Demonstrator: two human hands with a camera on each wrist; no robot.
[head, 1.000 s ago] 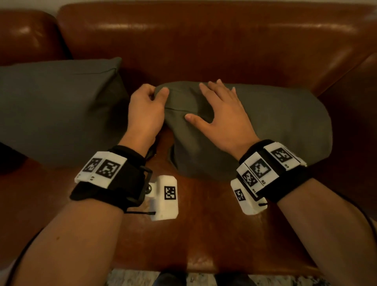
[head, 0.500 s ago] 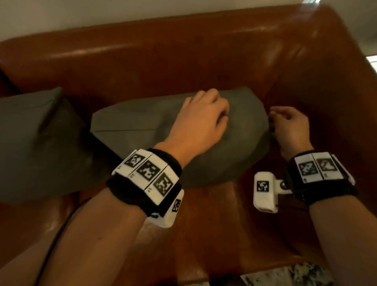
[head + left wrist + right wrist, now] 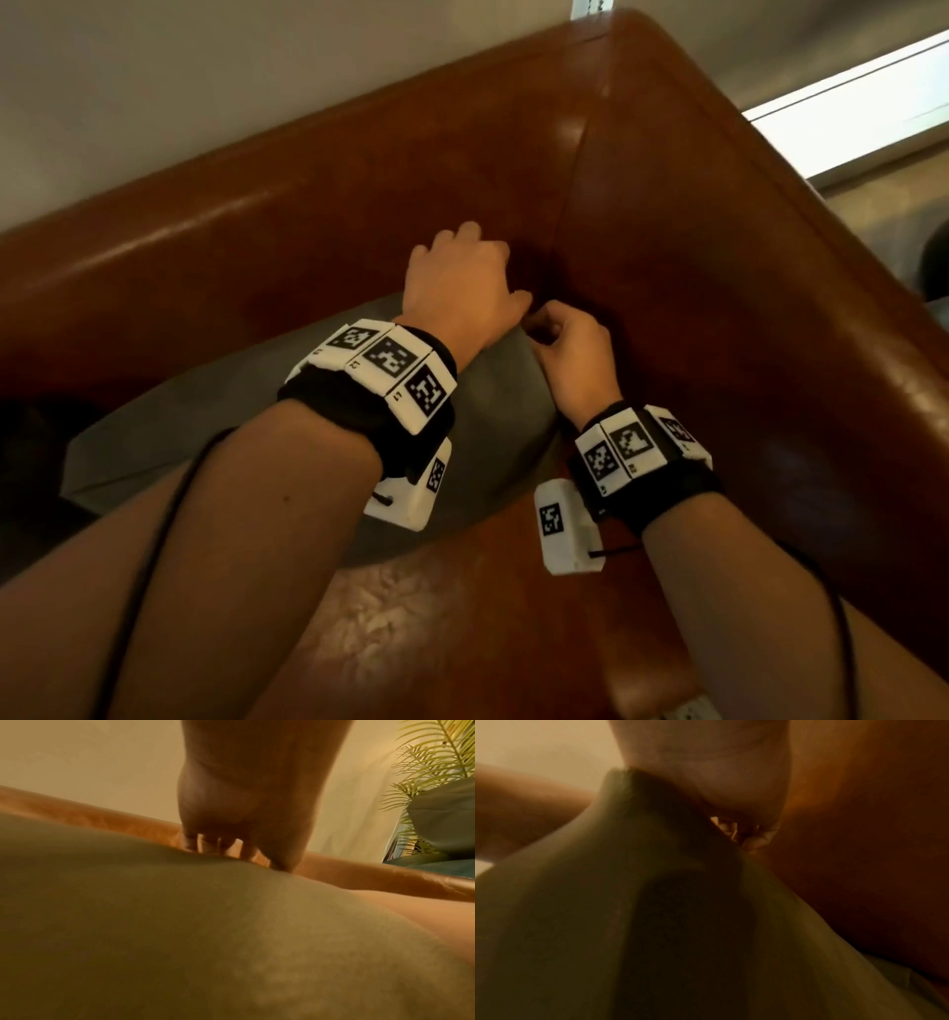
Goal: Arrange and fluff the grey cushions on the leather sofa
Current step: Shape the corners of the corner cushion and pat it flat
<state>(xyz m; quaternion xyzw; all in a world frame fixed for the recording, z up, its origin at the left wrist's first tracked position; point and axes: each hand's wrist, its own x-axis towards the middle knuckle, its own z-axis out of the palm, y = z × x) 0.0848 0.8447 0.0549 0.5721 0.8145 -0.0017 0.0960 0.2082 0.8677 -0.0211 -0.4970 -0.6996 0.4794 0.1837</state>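
Grey cushion (image 3: 493,426) gripped in the leather sofa (image 3: 719,318) corner

Its top corner is pinched by the right hand (image 3: 567,354); its upper edge is clasped by the left hand's (image 3: 462,288) curled fingers.

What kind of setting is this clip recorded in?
Most likely a home living room or lounge. A brown leather sofa stands against a plain wall, a grey cushion lies on its seat, and a leafy potted plant stands beside it.
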